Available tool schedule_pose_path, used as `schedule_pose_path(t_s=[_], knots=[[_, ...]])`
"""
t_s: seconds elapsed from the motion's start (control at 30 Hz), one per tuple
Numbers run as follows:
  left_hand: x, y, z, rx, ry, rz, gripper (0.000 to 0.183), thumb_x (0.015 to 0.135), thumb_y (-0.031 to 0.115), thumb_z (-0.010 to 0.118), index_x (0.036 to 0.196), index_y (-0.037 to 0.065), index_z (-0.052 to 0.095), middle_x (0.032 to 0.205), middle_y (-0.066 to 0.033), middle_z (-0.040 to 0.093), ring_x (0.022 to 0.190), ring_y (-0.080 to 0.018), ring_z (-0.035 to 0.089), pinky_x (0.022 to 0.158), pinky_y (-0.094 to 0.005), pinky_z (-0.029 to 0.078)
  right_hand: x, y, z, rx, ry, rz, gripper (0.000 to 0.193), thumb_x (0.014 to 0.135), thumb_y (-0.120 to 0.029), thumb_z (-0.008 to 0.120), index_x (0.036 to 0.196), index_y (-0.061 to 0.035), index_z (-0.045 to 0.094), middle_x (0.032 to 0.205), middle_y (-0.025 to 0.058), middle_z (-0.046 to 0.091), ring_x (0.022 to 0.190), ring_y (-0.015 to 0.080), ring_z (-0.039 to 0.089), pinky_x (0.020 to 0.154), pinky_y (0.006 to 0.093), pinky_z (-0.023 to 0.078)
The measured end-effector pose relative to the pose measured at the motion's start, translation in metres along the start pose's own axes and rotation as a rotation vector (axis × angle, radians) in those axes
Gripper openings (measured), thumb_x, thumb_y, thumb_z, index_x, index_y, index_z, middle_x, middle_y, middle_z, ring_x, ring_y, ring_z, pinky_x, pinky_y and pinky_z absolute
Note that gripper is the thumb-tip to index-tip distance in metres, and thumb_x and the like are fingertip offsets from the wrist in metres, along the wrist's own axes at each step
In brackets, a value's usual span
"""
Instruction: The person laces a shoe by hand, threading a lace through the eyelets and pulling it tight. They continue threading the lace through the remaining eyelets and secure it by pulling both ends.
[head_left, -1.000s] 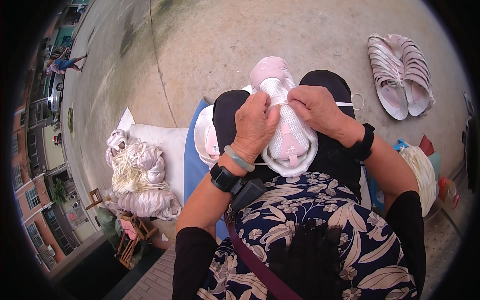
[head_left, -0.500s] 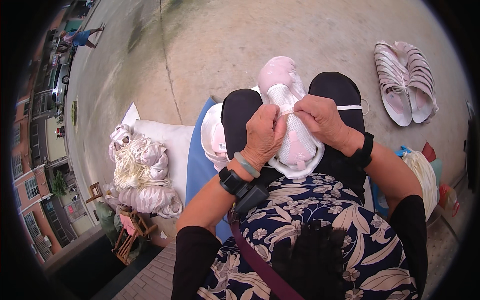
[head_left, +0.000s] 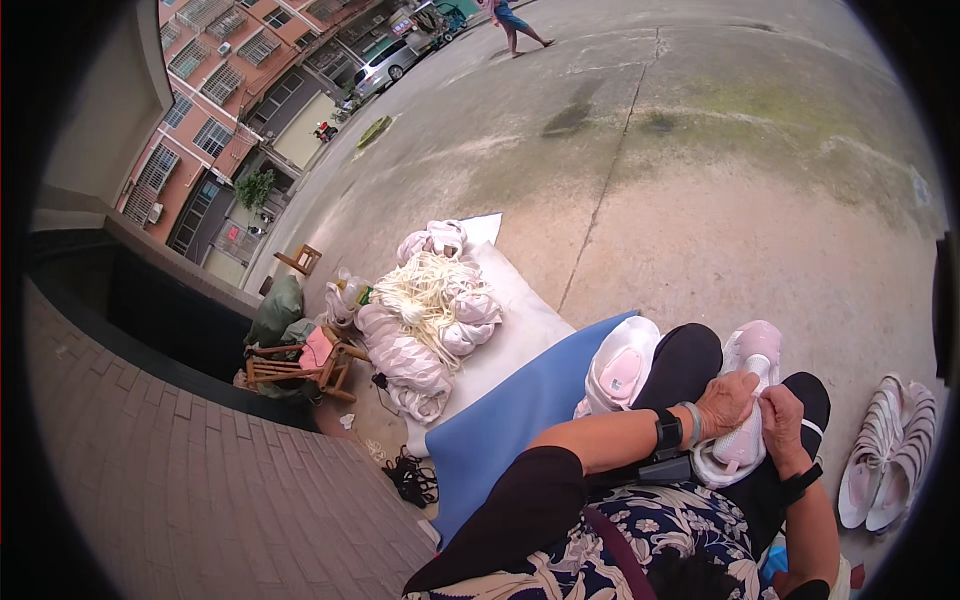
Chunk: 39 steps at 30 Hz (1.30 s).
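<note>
A pink-and-white sneaker [head_left: 756, 345] lies on my lap between my knees, its toe pointing away from me. My left hand [head_left: 728, 402] is closed in a pinch over the tongue, at the lacing. Close beside it, my right hand [head_left: 781, 428] pinches too, fingertips nearly meeting the left ones. Both grip a white shoelace, mostly covered by the fingers. A stretch of white lace [head_left: 811, 426] crosses my right knee. Left of my left knee sits another pink-and-white shoe [head_left: 624, 372], partly hidden by the leg.
On a pale sheet [head_left: 520, 325] at the left are bundled pink-and-white shoes [head_left: 405, 365] and a heap of cream laces [head_left: 425, 290]. A blue sheet [head_left: 510, 418] lies nearer. A tied shoe pair [head_left: 885, 462] rests at right. Small wooden chair [head_left: 310, 362], brick wall [head_left: 200, 450] and walking person [head_left: 515, 25] also show.
The view has swung left, so my hands and the sneaker now appear farther right and lower. Both hands stay pinched at the lacing. The distant person is still walking.
</note>
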<state>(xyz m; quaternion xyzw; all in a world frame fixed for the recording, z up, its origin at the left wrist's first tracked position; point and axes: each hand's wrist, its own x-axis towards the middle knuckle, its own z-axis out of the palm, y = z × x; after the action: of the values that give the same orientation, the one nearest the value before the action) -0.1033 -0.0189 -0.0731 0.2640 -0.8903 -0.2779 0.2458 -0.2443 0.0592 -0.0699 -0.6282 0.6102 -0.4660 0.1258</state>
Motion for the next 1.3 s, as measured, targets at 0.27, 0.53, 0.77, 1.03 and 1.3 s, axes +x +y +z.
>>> schedule_pose_path(t_s=[0.27,0.53,0.77,1.03,1.3], knots=[[-0.002,0.007,-0.007,-0.155,0.111,0.046,0.013,0.080,0.007,0.054,0.088,0.003,0.046,0.077,-0.0177,0.049,0.071,-0.0364,0.054,0.062,-0.0425,0.045,0.006,0.012,-0.010,0.118,-0.177,0.216,0.005,0.071,-0.003,0.061,0.074,-0.0018,0.057,0.068,0.0139,0.055,0.060,0.0285,0.055,0.055,0.0332,0.044],[0.006,0.004,-0.026,-0.243,0.039,-0.094,0.013,0.077,0.008,0.058,0.084,0.002,0.050,0.072,-0.0134,0.052,0.063,-0.0291,0.053,0.058,-0.0351,0.045,0.008,0.003,-0.012,0.034,-0.125,0.199,0.010,0.079,-0.012,0.058,0.085,-0.0046,0.057,0.074,0.0161,0.059,0.070,0.0325,0.061,0.060,0.0379,0.048],[0.010,0.009,-0.032,-0.170,-0.075,-0.085,0.016,0.071,0.002,0.064,0.085,0.000,0.056,0.073,-0.0106,0.054,0.060,-0.0219,0.056,0.056,-0.0314,0.046,-0.001,0.008,-0.010,0.102,-0.069,0.295,0.015,0.080,-0.017,0.055,0.087,-0.0052,0.050,0.076,0.0185,0.056,0.076,0.0384,0.057,0.065,0.0454,0.043],[0.036,-0.014,-0.036,-0.401,-0.345,-0.205,0.012,0.069,-0.002,0.060,0.079,0.000,0.054,0.066,-0.0008,0.054,0.057,-0.0061,0.050,0.053,-0.0213,0.043,0.004,0.009,-0.002,0.017,-0.010,0.361,0.013,0.081,-0.017,0.052,0.086,-0.0049,0.052,0.079,0.0171,0.056,0.080,0.0363,0.057,0.069,0.0435,0.043],[0.030,-0.018,-0.033,-0.463,-0.388,-0.244,0.018,0.071,0.004,0.064,0.084,0.002,0.052,0.068,0.0031,0.049,0.059,-0.0038,0.045,0.053,-0.0192,0.040,-0.001,0.006,0.004,0.061,0.058,0.485,0.014,0.080,-0.020,0.053,0.080,-0.0059,0.056,0.079,0.0145,0.057,0.079,0.0333,0.057,0.070,0.0426,0.045]])
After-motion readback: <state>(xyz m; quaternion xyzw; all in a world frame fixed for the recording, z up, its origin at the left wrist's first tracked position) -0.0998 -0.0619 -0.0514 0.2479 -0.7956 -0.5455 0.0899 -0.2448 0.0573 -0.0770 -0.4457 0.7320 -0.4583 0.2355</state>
